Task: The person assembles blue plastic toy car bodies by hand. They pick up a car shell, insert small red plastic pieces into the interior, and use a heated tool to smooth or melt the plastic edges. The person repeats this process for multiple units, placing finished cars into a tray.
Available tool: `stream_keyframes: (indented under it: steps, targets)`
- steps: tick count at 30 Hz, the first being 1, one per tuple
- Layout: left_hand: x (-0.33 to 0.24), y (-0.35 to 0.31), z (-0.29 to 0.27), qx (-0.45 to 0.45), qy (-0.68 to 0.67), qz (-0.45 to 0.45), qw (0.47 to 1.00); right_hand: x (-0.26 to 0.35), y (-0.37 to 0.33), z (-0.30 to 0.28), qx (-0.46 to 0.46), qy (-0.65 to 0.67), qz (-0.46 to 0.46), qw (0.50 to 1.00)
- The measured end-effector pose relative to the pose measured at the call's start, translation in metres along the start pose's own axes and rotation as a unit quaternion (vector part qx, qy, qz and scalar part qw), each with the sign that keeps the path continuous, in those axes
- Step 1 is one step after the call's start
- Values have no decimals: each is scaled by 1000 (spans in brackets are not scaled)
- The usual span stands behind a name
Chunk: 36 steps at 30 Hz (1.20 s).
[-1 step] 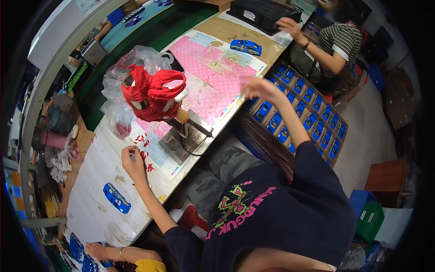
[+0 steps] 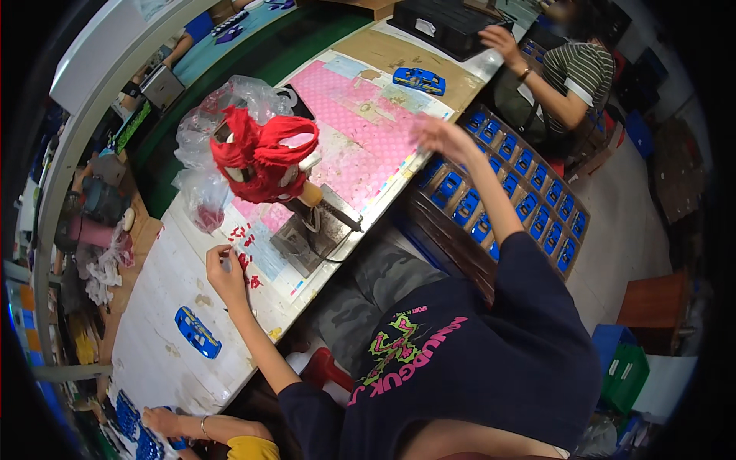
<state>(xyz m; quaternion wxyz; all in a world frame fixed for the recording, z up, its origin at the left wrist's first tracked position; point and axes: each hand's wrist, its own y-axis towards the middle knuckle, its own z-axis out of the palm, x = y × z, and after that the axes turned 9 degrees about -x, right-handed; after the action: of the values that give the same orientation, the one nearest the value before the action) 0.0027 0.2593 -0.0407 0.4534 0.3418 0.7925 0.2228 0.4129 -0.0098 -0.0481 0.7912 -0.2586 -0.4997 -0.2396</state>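
My left hand (image 2: 225,274) is over the white tabletop, beside a scatter of small red pieces (image 2: 244,259). Its thumb and fingers are drawn together in a pinch, and whatever they hold is too small to make out. My right hand (image 2: 445,139), a little blurred, hovers over the table's right edge with its fingers stretched out and nothing in them. One blue toy car body (image 2: 198,332) lies on the table to the near left. Another blue toy car body (image 2: 419,81) lies at the far end, beyond the pink sheet.
A bench machine (image 2: 303,249) wrapped in red cloth (image 2: 264,157) stands between my hands, with clear plastic bags (image 2: 201,180) behind it. On my right, a tray (image 2: 580,247) holds several blue car bodies. Co-workers' hands show at far right (image 2: 502,44) and lower left (image 2: 161,422).
My right hand has shifted very slightly to the right. The far co-worker's raised hand has moved a little to the right and down. My left hand keeps its place.
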Motion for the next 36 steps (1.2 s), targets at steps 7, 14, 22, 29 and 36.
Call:
stream_keyframes:
  steps: [7,14,22,29,36]
  targets:
    - [5,-1,-9,-34,25,-12,999,20,94,-25,-251,-109,-91,958]
    - [2,-1,-10,-66,21,-19,997,15,99,-24,-316,-131,-122,932]
    - [-11,11,-31,-209,45,-22,977,16,-3,6,-161,130,-222,953]
    - [-60,-3,-55,-306,-43,-26,951,18,-75,15,50,246,-181,951]
    - [-161,-46,-57,-122,-333,-149,923,23,-174,84,163,64,-132,976]
